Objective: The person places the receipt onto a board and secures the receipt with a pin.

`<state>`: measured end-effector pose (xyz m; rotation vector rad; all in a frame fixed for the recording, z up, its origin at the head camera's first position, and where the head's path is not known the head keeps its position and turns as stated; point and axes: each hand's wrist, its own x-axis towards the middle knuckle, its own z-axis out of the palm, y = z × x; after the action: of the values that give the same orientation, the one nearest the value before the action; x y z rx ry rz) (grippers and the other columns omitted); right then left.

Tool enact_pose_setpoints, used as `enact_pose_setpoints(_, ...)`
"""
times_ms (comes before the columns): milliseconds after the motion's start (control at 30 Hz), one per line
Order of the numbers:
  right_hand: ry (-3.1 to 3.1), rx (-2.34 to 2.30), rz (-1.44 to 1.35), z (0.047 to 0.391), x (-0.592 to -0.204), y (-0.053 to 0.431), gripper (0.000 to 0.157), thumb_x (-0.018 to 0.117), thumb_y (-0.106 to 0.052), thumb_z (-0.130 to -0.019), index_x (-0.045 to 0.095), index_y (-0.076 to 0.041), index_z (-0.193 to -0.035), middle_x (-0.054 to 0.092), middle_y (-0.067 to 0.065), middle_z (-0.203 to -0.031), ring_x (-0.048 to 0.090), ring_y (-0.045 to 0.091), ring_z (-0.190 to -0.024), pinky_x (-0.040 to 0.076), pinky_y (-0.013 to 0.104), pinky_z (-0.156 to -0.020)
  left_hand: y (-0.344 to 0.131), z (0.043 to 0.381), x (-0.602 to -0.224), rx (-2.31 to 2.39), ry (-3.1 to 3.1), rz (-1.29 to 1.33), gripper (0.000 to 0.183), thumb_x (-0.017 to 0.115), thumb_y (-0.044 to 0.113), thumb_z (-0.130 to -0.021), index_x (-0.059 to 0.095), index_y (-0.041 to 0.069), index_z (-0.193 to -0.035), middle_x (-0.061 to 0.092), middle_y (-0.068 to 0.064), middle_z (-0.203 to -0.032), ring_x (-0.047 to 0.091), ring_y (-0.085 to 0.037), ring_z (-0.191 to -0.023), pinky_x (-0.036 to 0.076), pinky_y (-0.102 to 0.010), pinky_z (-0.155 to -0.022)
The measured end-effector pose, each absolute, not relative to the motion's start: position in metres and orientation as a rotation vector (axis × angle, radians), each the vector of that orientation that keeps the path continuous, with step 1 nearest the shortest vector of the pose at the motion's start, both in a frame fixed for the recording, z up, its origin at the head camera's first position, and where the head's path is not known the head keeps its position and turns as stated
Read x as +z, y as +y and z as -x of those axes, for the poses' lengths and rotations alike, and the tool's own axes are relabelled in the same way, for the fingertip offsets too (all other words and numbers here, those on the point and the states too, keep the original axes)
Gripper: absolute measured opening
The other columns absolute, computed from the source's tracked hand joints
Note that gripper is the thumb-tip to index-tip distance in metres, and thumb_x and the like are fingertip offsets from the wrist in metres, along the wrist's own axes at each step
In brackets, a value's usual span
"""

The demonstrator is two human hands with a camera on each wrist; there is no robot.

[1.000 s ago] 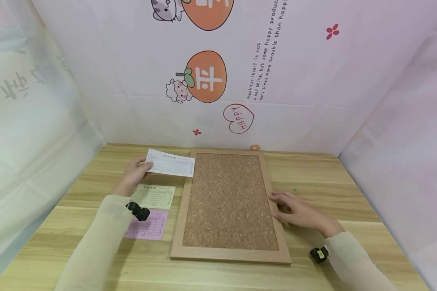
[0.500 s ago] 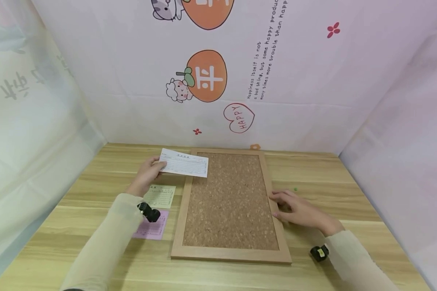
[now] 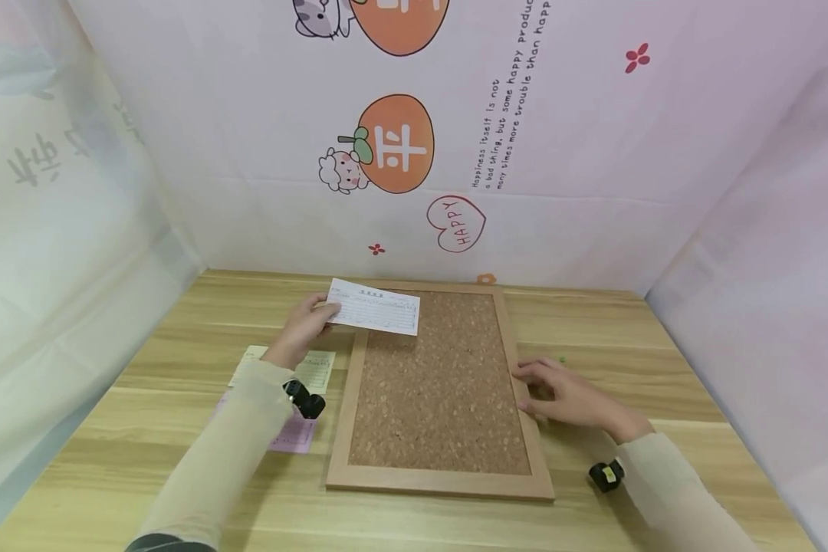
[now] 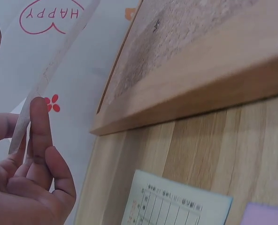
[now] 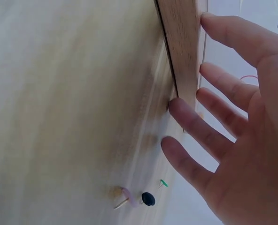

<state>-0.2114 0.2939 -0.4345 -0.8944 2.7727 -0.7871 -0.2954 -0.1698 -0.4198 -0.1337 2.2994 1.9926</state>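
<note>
My left hand [image 3: 305, 326] pinches the left end of a white printed form slip [image 3: 379, 310] between thumb and fingers. The slip hangs above the upper left of a cork board [image 3: 441, 391] with a light wooden frame, and casts a shadow on the cork. In the left wrist view the slip [image 4: 50, 70] appears nearly edge-on. My right hand [image 3: 576, 399] rests its fingertips on the board's right frame edge. Seen from the right wrist, its fingers [image 5: 219, 75] are spread and touch the wooden frame [image 5: 181, 42], gripping nothing.
Left of the board lie a pale yellow form slip [image 3: 320, 372] and a purple one [image 3: 295, 435], partly under my left arm. Beyond my right hand are pink [image 5: 127, 196], black [image 5: 148, 199] and green [image 5: 164, 183] thumbtacks. A printed cloth [image 3: 559, 238] hangs behind the table.
My left hand has carried the white slip rightward, from beside the board's left frame to over the cork. The right hand and the board stay in place.
</note>
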Motion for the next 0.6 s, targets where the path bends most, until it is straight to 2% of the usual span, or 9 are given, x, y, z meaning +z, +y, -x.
enact_pose_setpoints(167, 2.807, -0.778, 0.871, 0.216, -0.434, 0.291, 0.046, 0.069, -0.034, -0.096, 0.062, -0.005, -0.131, 0.054, 0.014, -0.135, 0.055, 0.035, -0.119, 0.044, 0.057, -0.098, -0.159, 0.297, -0.420, 2.003, 2.275, 0.118, 0.047, 0.056, 0.021, -0.103, 0.046, -0.001, -0.144, 0.064, -0.003, -0.103, 0.056, -0.013, -0.086, 0.044, -0.033, -0.082)
enact_pose_setpoints(367, 2.828, -0.799, 0.893, 0.224, -0.433, 0.287, 0.039, 0.069, -0.030, -0.096, 0.065, -0.006, -0.126, 0.059, 0.009, -0.127, 0.057, 0.031, -0.117, 0.045, 0.055, -0.097, -0.148, 0.292, -0.412, 2.001, 2.259, 0.080, 0.043, 0.053, 0.016, -0.103, 0.047, -0.005, -0.141, 0.064, -0.007, -0.104, 0.056, -0.014, -0.082, 0.044, -0.037, -0.083)
enact_pose_setpoints(600, 2.863, -0.873, 0.965, 0.239, -0.427, 0.278, 0.026, 0.065, -0.016, -0.099, 0.066, 0.001, -0.119, 0.061, 0.016, -0.122, 0.056, 0.036, -0.116, 0.045, 0.056, -0.096, -0.141, 0.302, -0.423, 2.000, 2.278, 0.068, 0.043, 0.055, 0.020, -0.103, 0.050, -0.001, -0.141, 0.064, -0.009, -0.109, 0.059, -0.020, -0.093, 0.045, -0.035, -0.084)
